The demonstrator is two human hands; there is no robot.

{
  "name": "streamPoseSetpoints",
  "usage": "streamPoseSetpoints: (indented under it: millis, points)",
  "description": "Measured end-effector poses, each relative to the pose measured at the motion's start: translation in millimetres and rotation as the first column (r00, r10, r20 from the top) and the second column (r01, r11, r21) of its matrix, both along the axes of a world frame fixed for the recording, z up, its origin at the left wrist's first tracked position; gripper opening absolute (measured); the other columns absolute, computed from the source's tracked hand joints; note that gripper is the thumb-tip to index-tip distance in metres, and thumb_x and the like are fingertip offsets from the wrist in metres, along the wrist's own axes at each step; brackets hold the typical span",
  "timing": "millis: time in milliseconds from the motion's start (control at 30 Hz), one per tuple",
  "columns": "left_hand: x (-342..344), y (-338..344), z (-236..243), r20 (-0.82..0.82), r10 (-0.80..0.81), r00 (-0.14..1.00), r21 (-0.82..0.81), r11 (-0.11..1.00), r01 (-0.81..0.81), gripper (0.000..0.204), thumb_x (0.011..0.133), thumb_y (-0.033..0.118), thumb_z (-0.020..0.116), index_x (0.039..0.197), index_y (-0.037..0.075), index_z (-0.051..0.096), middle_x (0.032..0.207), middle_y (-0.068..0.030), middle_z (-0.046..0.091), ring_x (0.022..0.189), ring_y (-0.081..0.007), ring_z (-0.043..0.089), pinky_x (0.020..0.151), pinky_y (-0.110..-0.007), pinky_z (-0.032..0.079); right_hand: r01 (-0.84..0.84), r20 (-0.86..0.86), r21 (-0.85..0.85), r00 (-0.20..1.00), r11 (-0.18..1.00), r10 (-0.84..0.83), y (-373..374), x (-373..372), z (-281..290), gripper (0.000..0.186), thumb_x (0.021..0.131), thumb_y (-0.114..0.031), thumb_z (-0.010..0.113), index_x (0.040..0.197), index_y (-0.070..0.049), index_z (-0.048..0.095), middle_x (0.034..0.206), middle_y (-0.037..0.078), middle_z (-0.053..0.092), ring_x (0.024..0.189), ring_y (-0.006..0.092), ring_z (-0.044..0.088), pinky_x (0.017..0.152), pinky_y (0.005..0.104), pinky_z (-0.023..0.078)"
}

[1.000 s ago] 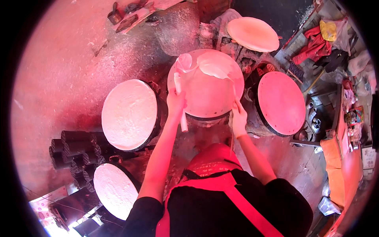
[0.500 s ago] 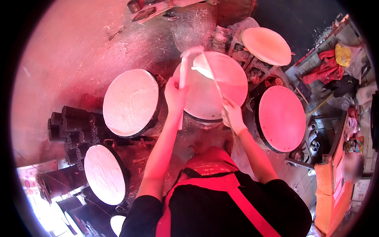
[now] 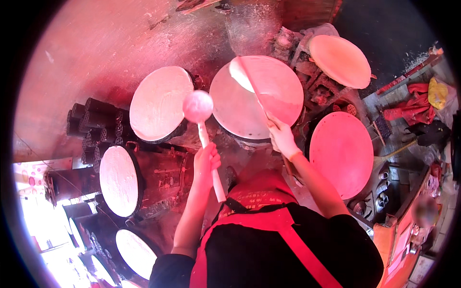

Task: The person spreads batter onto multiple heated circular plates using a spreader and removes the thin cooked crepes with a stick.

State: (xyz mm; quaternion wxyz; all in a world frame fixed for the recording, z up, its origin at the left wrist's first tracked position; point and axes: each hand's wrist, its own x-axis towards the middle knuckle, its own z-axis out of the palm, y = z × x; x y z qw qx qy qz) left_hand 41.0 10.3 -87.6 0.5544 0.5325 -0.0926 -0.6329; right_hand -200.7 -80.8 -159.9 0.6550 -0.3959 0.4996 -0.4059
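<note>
My left hand (image 3: 206, 161) is closed around the pale handle of a long-handled ladle (image 3: 198, 106). The ladle's round bowl is raised between the left griddle (image 3: 161, 101) and the middle one, overlapping the left griddle's edge in view. A long, thin, flat stick (image 3: 254, 89) is gripped in my right hand (image 3: 283, 137). Its far part crosses the round middle griddle (image 3: 235, 115) beside a bright white patch of batter (image 3: 239, 74). A thin, duller layer covers much of that griddle. The stick's near end passes back below my right hand.
Other round griddles stand at the right (image 3: 341, 153), far right (image 3: 340, 60) and lower left (image 3: 117, 180), the latter coated white. Black honeycomb coal briquettes (image 3: 101, 120) are stacked against the left wall. Shoes (image 3: 382, 185) sit on a rack at right, near an orange bench (image 3: 384, 247).
My left hand has drawn the ladle back from the middle griddle, toward me and left. The stick stays across the middle griddle. The whole view has shifted somewhat.
</note>
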Motion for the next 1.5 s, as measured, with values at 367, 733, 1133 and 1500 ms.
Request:
streamPoseSetpoints:
  millis: [367, 733, 1133, 1500]
  points:
    - [-12, 133, -76, -0.337, 0.438, 0.833, 0.333, 0.883, -0.329, 0.015, 0.090, 0.014, 0.062, 0.082, 0.007, 0.050, 0.061, 0.0028, 0.041, 0.048, -0.0079, 0.039, 0.042, -0.021, 0.035, -0.174, -0.407, -0.305, 0.913, 0.936, 0.037, -55, -39, -20, 0.043, 0.094, -0.022, 0.054, 0.131, -0.001, 0.050, 0.119, 0.013, 0.056, 0.108, 0.0166, 0.050, 0.092, 0.0269, 0.035]
    - [-27, 162, -75, -0.148, 0.584, 0.798, 0.433, 0.764, -0.478, 0.014, 0.085, 0.011, 0.066, 0.088, 0.002, 0.056, 0.083, -0.0080, 0.063, 0.081, -0.0229, 0.065, 0.076, -0.035, 0.057, -0.190, -0.262, 0.004, 0.947, 0.982, 0.184, -69, -104, 14, 0.037, 0.097, -0.024, 0.053, 0.132, -0.016, 0.055, 0.055, -0.007, 0.037, 0.036, 0.0046, 0.028, 0.032, 0.0232, 0.021]
    - [-44, 190, -47, -0.173, 0.608, 0.775, 0.412, 0.759, -0.504, 0.011, 0.087, 0.009, 0.062, 0.089, 0.000, 0.057, 0.088, -0.0112, 0.065, 0.086, -0.0242, 0.065, 0.084, -0.037, 0.056, -0.578, -0.214, 0.093, 0.784, 0.811, 0.583, -104, -155, 29, 0.039, 0.098, -0.022, 0.050, 0.136, -0.015, 0.051, 0.053, -0.008, 0.034, 0.036, 0.0039, 0.026, 0.033, 0.0230, 0.020]
    - [-21, 166, -16, 0.079, 0.337, 0.938, 0.510, 0.795, -0.329, 0.018, 0.083, 0.024, 0.069, 0.093, 0.012, 0.061, 0.088, 0.0008, 0.063, 0.078, -0.0167, 0.061, 0.072, -0.033, 0.056, -0.454, -0.027, 0.126, 0.887, 0.882, 0.460, -13, -169, -9, 0.042, 0.097, -0.024, 0.051, 0.137, -0.011, 0.048, 0.055, -0.008, 0.036, 0.036, 0.0040, 0.028, 0.034, 0.0226, 0.021]
